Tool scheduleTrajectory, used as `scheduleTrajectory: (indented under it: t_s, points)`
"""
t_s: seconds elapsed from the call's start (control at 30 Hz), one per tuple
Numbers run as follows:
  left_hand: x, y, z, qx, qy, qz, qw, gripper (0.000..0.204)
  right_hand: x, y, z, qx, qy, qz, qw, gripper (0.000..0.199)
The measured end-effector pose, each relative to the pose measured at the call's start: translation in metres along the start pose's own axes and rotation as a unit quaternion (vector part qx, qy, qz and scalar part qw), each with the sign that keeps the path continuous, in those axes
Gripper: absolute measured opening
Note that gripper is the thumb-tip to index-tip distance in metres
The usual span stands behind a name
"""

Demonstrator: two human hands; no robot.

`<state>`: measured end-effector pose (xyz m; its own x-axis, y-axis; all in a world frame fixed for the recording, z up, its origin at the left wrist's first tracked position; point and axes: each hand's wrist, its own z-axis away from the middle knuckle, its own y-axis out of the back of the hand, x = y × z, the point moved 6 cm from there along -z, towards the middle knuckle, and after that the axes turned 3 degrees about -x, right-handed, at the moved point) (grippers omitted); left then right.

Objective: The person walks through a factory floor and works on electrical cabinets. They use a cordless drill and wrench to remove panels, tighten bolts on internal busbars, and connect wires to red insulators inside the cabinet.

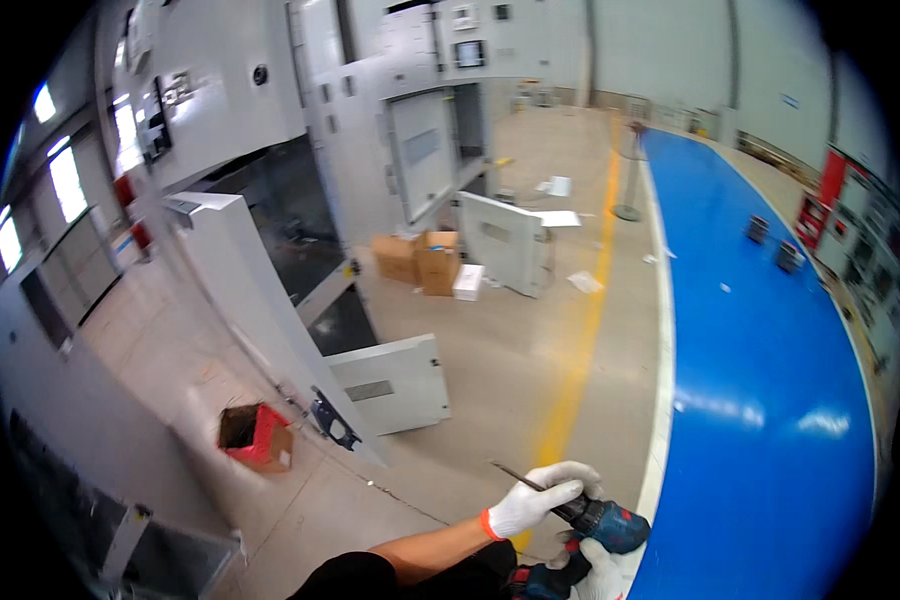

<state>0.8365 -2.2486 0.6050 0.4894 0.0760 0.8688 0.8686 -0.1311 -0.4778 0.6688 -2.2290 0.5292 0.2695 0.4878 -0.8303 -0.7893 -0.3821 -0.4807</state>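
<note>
Gloved hands meet on a blue cordless drill (602, 523) at the lower edge of the view. The left hand (532, 500), in a white glove with an orange cuff, is wrapped around the front of the drill near the chuck, its fingers closed over the body; a long thin bit (518, 477) sticks out past it, pointing up and to the left. The right hand (598, 578), also white-gloved, sits lower on the tool at the grip, mostly cut off by the frame edge — it looks closed on the handle, though its fingers barely show.

The drill is held in the air over the pale floor (490, 370), just beside the yellow line (580, 360) and near the blue lane (760, 400); the bit touches nothing.

As for progress, judging from how things lie: several grey cabinet panels (390, 383) are off and stand or lean on the floor by the tall grey cabinets (270, 200), one bay open and dark. A red box (260, 436) lies at the foot of the leaning panel, cardboard boxes (420, 260) further back. No screw or panel is under the bit — whatever fastening is left is not being worked at this instant
</note>
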Motion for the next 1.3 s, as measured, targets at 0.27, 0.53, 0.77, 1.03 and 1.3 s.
scheduleTrajectory:
  t_s: [0.27,0.53,0.77,1.03,1.3]
  points:
    - [0.009,0.136,-0.085,0.389,-0.167,-0.611,0.669,0.057,-0.123,0.005,-0.199,0.033,0.089,0.295,0.951,0.021]
    - [0.001,0.219,-0.323,0.097,-0.077,-0.674,0.728,0.032,-0.166,0.026,-0.421,-0.118,0.148,0.508,0.841,0.027]
    - [0.029,0.299,-0.511,0.064,-0.015,-0.689,0.722,0.029,-0.256,0.028,-0.618,-0.19,-0.029,0.348,0.918,0.025]
    - [0.054,0.383,-0.778,-0.041,0.121,-0.531,0.838,0.019,-0.404,0.067,-0.857,-0.259,0.003,0.385,0.886,0.032]
    - [0.052,0.469,-0.99,-0.05,0.165,-0.483,0.858,0.025,-0.517,0.09,-1.082,-0.334,0.004,0.474,0.815,0.054]
